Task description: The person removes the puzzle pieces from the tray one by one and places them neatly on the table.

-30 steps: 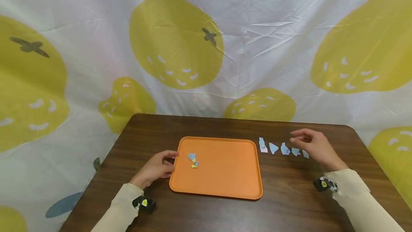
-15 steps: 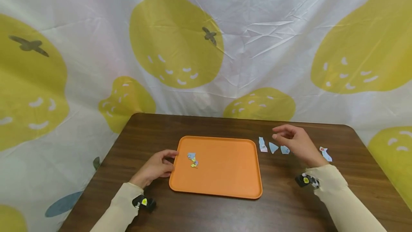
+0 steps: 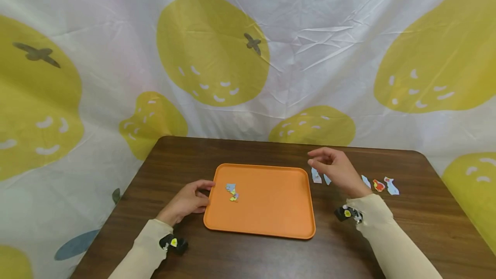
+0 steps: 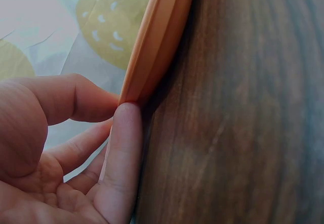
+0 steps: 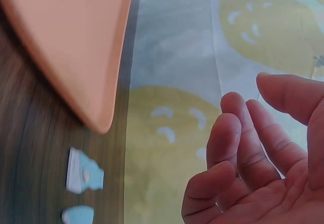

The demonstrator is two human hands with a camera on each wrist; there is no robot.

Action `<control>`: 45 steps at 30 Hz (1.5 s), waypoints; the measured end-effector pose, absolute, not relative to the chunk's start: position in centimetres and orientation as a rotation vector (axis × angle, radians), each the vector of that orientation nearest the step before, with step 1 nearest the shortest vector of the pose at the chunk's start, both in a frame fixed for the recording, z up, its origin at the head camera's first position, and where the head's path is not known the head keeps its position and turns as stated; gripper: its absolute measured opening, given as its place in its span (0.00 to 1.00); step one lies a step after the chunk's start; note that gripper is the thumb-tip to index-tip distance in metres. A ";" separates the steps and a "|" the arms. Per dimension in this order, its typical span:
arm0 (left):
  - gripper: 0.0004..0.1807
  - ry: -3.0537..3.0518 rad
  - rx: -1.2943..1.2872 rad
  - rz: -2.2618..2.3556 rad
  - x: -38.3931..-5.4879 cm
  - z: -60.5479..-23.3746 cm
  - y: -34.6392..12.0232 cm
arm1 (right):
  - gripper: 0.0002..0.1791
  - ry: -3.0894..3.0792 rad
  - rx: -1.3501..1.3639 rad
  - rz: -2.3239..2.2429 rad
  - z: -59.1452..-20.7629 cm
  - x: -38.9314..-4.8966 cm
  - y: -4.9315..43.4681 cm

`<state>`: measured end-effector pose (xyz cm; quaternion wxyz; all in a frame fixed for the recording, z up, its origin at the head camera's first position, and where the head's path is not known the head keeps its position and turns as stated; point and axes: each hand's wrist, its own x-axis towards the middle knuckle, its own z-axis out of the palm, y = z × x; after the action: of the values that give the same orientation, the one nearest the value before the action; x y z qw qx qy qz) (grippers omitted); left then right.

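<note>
My left hand (image 3: 185,201) is at the left edge of an orange tray (image 3: 271,203) on the table. In the left wrist view its thumb and a finger pinch the tray's rim (image 4: 159,36). My right hand (image 3: 336,171) hovers over a row of torn paper pieces to the right of the tray. Its fingers are loosely bent, and the right wrist view shows nothing between thumb and fingers. A pale blue piece (image 3: 316,176) lies near the tray's corner, and a red-and-yellow piece (image 3: 379,185) farther right. The hand hides part of the row.
A small cluster of blue and yellow paper scraps (image 3: 232,192) lies on the tray's left part. Another pale piece (image 3: 392,186) ends the row at the right. A fruit-printed curtain (image 3: 286,63) hangs behind the brown table (image 3: 267,257).
My right hand has moved left along the row toward the tray, uncovering the pieces at the right end and covering those in the middle. The left hand and the tray have stayed put.
</note>
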<state>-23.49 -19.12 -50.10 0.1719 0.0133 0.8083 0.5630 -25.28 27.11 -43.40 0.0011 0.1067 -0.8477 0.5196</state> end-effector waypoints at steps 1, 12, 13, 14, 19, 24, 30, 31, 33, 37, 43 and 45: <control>0.31 2.296 0.037 1.598 -23.5 -50.1 -19.1 | 0.21 -2.659 0.339 1.641 -43.5 -25.4 26.7; 0.31 2.297 0.048 1.595 -23.5 -50.2 -19.3 | 0.20 -2.611 0.425 1.762 -43.9 -26.9 22.6; 0.31 2.294 0.049 1.596 -23.6 -50.2 -19.3 | 0.20 -2.609 0.436 1.773 -44.0 -27.0 22.2; 0.31 2.292 0.050 1.597 -23.5 -50.1 -19.3 | 0.19 -2.602 0.447 1.786 -44.0 -27.1 21.8; 0.31 2.290 0.053 1.597 -23.4 -50.0 -19.3 | 0.18 -2.595 0.540 1.793 -44.5 -27.3 19.6; 0.31 2.291 0.060 1.592 -23.4 -49.9 -19.1 | 0.17 -2.629 0.594 1.811 -45.5 -27.4 17.7; 0.31 2.281 0.077 1.591 -23.5 -50.0 -18.8 | 0.20 -2.653 0.703 1.795 -46.6 -27.5 15.6; 0.31 2.280 0.078 1.592 -23.5 -50.0 -18.7 | 0.20 -2.661 0.723 1.779 -46.7 -27.5 15.3; 0.31 2.277 0.074 1.595 -23.6 -50.0 -18.6 | 0.20 -2.682 0.759 1.752 -47.0 -27.6 14.6; 0.30 2.276 0.068 1.595 -23.6 -50.0 -18.5 | 0.20 -2.734 0.827 1.690 -47.4 -27.8 13.5; 0.31 2.277 0.063 1.593 -23.5 -49.9 -18.6 | 0.22 -2.766 0.911 1.682 -47.9 -28.1 11.5; 0.31 2.278 0.058 1.593 -23.5 -49.9 -18.6 | 0.23 -2.792 0.928 1.637 -48.1 -28.2 10.7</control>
<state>-23.52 -18.61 -49.90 0.1796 0.0206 0.8060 0.5637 -28.17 10.75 -48.06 -0.1125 0.2740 -0.8240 0.4831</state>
